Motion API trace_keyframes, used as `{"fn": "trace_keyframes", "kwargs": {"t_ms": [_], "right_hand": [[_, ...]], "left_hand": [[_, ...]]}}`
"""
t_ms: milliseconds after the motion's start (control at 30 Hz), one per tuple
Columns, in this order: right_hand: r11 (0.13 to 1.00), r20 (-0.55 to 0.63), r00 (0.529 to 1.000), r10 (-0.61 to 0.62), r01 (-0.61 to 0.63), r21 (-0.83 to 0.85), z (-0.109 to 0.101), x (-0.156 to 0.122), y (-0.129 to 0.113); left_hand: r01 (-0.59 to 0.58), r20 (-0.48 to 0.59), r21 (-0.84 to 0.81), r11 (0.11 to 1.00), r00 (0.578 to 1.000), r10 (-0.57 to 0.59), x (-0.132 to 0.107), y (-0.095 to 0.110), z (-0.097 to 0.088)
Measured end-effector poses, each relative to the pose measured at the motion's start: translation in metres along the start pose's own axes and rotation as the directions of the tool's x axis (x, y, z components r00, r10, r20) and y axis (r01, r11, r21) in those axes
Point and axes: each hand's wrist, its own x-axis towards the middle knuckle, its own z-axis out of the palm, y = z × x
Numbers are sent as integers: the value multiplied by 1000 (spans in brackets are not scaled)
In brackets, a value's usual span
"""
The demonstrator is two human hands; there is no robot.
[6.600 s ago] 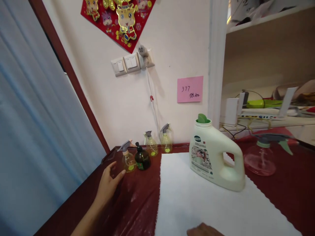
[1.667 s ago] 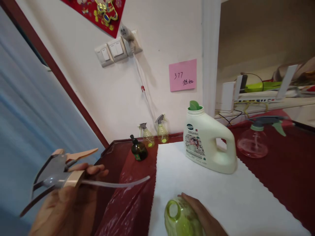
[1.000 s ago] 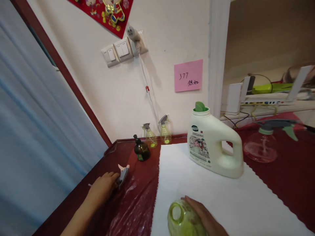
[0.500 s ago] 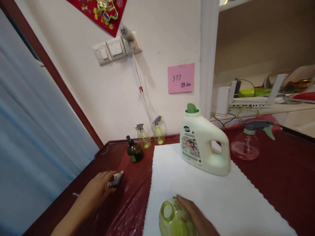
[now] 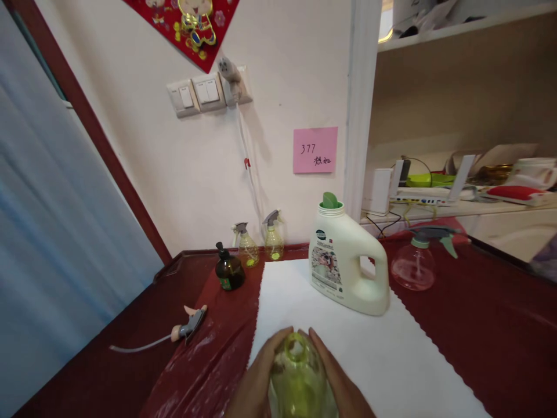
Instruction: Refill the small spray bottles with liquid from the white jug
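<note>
Between my two hands, at the bottom of the view, is a see-through green spray bottle body [image 5: 298, 377] with its round neck open toward me. My left hand [image 5: 256, 377] wraps its left side and my right hand [image 5: 337, 374] its right side. The bottle's base is out of sight. On the red table to the left lies a grey and peach spray head [image 5: 189, 325] with a long clear tube. Beyond my hands, a pale green jug [image 5: 348, 261] with an uncapped threaded neck stands upright on a white cloth [image 5: 278, 302]; something green sits in its mouth.
A dark pump bottle [image 5: 229, 270] and two small yellowish spray bottles [image 5: 248, 249] stand near the wall. To the right is a pink spray bottle [image 5: 413, 267]. A white router [image 5: 422, 194] and clutter fill the shelf behind. A blue curtain [image 5: 56, 232] hangs at left.
My left hand has let go of the spray head, leaving it on the table, and has come right to the green bottle. My right hand stays on the bottle, which now sits more upright.
</note>
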Motion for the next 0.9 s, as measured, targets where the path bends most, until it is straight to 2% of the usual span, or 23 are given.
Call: {"fn": "trace_keyframes", "kwargs": {"t_ms": [100,167,233,333,433,533,600,700,800,900], "right_hand": [[993,-61,992,-114,113,-20,-18,8,-13],[993,-161,981,-107,97,-68,-37,12,-26],[990,-295,951,-93,58,-126,-60,17,-39],[977,-469,872,-140,43,-210,-95,25,-55],[961,-553,813,-182,28,-275,-123,34,-63],[932,-587,788,-185,-48,-359,-143,48,-62],[913,-591,787,-176,-94,-397,-152,62,-56],[906,-558,821,-121,-138,-399,-161,89,-39],[918,-525,849,-55,-165,-362,-164,112,-21],[944,-527,850,1,-175,-280,-164,125,-7]], "left_hand": [[-50,-146,-25,998,988,46,18,9,-10],[-60,-205,-31,998,977,53,35,10,-14],[-71,-204,-8,997,977,68,51,4,-14],[-62,-165,88,994,983,76,66,-12,-7],[18,-153,164,986,988,7,69,-28,0],[87,-163,169,982,985,-59,69,-39,0],[99,-158,171,980,985,-72,69,-42,-1],[125,-154,207,970,984,-94,70,-43,-2],[159,-144,234,959,981,-128,71,-40,-1],[193,-149,233,953,976,-161,72,-37,0]]}}
